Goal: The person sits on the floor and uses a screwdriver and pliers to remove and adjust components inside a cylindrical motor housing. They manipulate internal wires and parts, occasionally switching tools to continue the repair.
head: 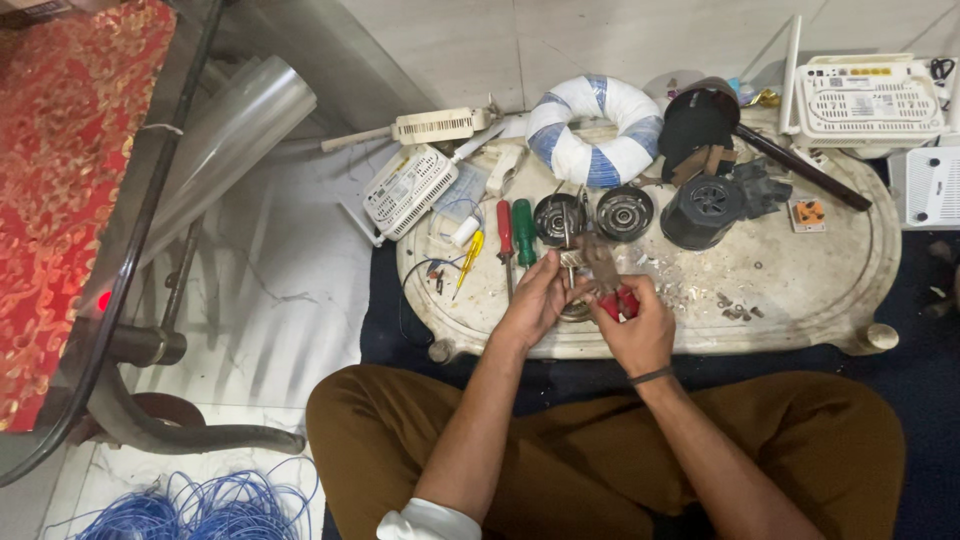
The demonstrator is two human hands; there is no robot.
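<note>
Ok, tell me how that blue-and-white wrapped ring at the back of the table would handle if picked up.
The wrapped ring probably feels heavy for its size, looking like a taped wire coil. Likely stiff, holding its round shape. Lying flat, it shouldn't roll unless stood on edge.

Screwdrivers [513, 236] left of two round motor parts [592, 215] on low table [800, 290]

Low oval white desk [800, 290], surface scuffed. On it: red screwdriver [505, 232], green screwdriver [523, 228], yellow tester screwdriver [470, 252], two round metal motor housings [624, 213], blue-white wrapped ring [596, 130], black fan casing [702, 210], scattered screws [735, 308].
</note>
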